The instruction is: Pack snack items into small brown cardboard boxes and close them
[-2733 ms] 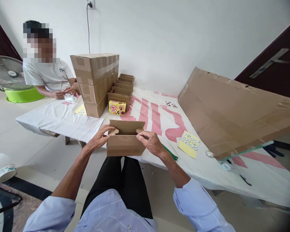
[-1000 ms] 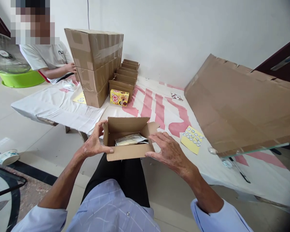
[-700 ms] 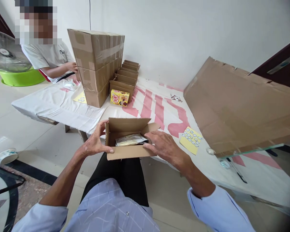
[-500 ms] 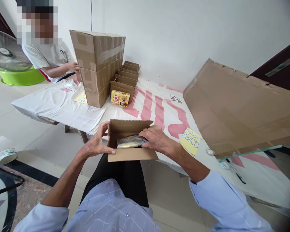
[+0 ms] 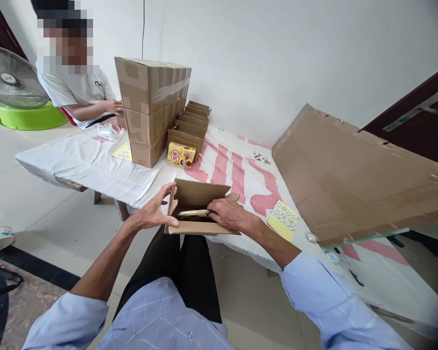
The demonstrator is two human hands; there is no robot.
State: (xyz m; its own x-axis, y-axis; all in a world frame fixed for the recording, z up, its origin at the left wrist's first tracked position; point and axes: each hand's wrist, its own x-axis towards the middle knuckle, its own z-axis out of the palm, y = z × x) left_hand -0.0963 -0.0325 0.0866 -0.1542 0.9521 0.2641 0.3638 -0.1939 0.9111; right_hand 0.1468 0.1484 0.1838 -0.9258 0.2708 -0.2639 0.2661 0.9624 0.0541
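An open cardboard box is at the table's front edge, close to my lap, with its flaps up. My left hand grips the box's left end, thumb over the front flap and fingers behind the end wall. My right hand reaches into the right side of the box. Its curled fingers hold the end of a flat, pale plastic packet, now seen almost edge-on inside. The fingertips and the packet's right end are partly hidden.
Taped cartons are stacked at the left, beside a row of open boxes and a yellow printed box. Yellow sticker sheet and a large cardboard sheet stand right. Across the table sits a person.
The packet has tipped from showing its face to nearly edge-on, lower in the box. My right hand has moved slightly left and down with it. My left hand still grips the box.
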